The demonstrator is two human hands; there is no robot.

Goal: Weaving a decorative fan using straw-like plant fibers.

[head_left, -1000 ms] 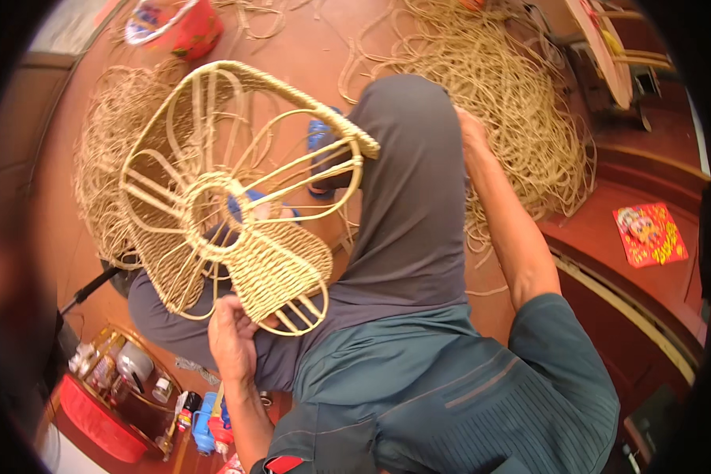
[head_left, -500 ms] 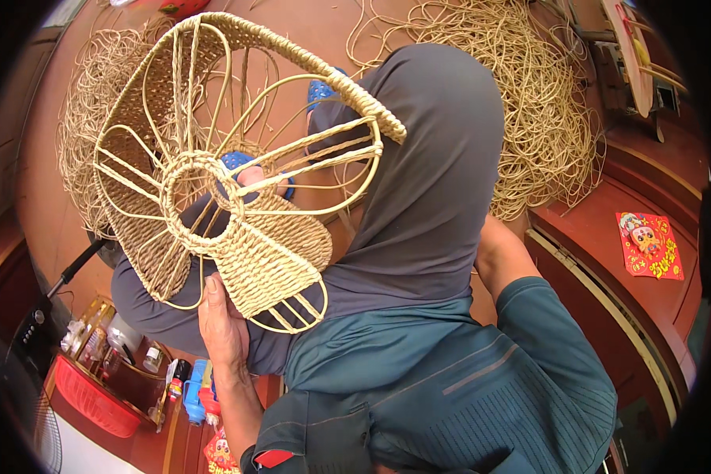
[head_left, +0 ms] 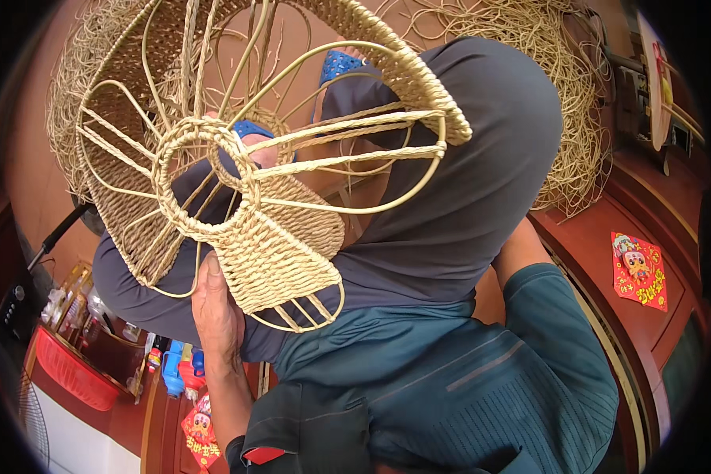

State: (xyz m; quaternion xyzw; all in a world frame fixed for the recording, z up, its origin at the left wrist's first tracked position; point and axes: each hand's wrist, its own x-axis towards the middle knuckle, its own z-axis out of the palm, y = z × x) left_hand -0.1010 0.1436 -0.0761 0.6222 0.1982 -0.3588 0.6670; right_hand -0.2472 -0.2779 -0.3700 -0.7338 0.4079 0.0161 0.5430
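Wicker frame (head_left: 245, 158): large, round, partly woven rattan piece, occupying the upper left and centre of the frame. It has a woven rim band along the top right, a braided inner ring left of centre, bare spokes fanning outward, and one filled woven panel (head_left: 280, 253) at lower centre. It rests tilted over the person's lap.

Left hand (head_left: 216, 312): lower left of centre, fingers curled around the lower edge of the frame just beside the woven panel, holding it up.

Right hand: not visible; the right forearm (head_left: 521, 253) runs up behind the raised knee at right of centre, so whether that hand is open or closed cannot be told.

Clothing: grey trousers (head_left: 466, 182) across the centre and teal shirt (head_left: 466, 387) at lower centre and right.

Blue sandals (head_left: 340, 65): seen through the spokes, upper centre.

Loose rattan strands (head_left: 561, 95): a tangled heap on the floor, upper right; another heap behind the frame, upper left.

Red basket (head_left: 71, 371): lower left, near bottles and jars.

Red paper decoration (head_left: 640, 272): on a dark red wooden surface at right.
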